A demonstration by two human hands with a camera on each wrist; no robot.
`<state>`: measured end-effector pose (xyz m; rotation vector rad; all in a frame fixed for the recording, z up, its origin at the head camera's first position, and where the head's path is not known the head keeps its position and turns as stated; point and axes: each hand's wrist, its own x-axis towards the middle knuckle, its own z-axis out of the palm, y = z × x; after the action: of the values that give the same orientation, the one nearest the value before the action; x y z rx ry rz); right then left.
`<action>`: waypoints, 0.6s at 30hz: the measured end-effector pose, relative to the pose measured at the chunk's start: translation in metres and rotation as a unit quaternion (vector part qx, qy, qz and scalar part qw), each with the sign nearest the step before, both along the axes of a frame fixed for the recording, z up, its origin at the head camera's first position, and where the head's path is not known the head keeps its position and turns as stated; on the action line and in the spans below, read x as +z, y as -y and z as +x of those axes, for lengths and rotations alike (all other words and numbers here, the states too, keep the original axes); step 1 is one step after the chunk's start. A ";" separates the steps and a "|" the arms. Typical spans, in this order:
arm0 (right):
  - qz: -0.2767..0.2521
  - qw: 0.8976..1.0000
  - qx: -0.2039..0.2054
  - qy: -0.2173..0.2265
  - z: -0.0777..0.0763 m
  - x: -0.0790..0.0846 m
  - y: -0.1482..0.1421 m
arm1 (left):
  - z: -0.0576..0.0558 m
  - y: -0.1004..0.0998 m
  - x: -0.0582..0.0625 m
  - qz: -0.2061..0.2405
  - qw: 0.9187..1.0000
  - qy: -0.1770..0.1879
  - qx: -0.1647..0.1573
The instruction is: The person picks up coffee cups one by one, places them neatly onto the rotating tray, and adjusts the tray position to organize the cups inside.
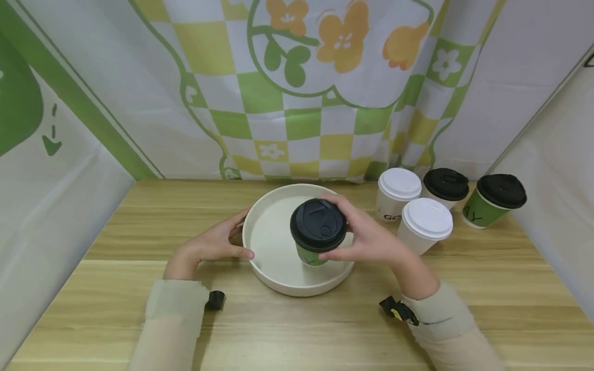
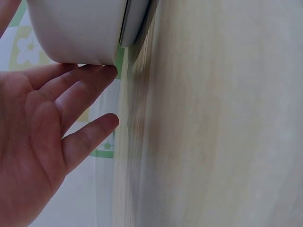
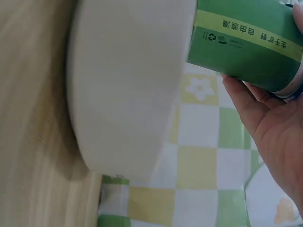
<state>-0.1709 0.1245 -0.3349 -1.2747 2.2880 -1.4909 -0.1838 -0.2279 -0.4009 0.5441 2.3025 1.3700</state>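
Observation:
A round cream tray (image 1: 271, 242) with a raised rim sits on the wooden table. Over its right part, my right hand (image 1: 366, 234) grips a green paper cup (image 3: 246, 45) with a black lid (image 1: 319, 224), fingers behind and thumb in front. Whether the cup's base touches the tray's floor is hidden in the head view; the right wrist view shows its lower end near the rim. At the tray's left side is my left hand (image 1: 215, 242), its fairly straight fingers (image 2: 85, 90) touching the outer wall. The left thumb lies by the rim.
Right of the tray stand two white-lidded cups, the back one (image 1: 392, 203) and the front one (image 1: 424, 226). Beside them are a black-lidded cup (image 1: 445, 185) and a green cup (image 1: 482, 208) with a black lid. A checked floral curtain (image 1: 301, 123) hangs behind the table (image 1: 297, 335).

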 end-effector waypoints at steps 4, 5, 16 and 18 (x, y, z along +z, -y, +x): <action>0.022 1.000 0.016 -0.008 0.002 -0.007 0.007 | 0.001 0.000 0.000 0.001 1.000 -0.003 0.001; 0.030 0.999 0.015 -0.013 0.003 -0.008 0.008 | 0.001 0.000 0.000 0.002 1.000 -0.003 0.001; 0.031 0.998 0.048 0.019 0.006 -0.017 0.016 | 0.003 0.000 0.001 -0.011 1.000 -0.017 0.007; 0.032 0.998 0.053 0.021 0.006 -0.017 0.017 | 0.002 0.000 0.001 -0.011 1.000 -0.018 0.007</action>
<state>-0.1650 0.1078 -0.3518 -1.3126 2.1871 -1.3841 -0.1820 -0.2275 -0.3996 0.5519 2.3503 1.3503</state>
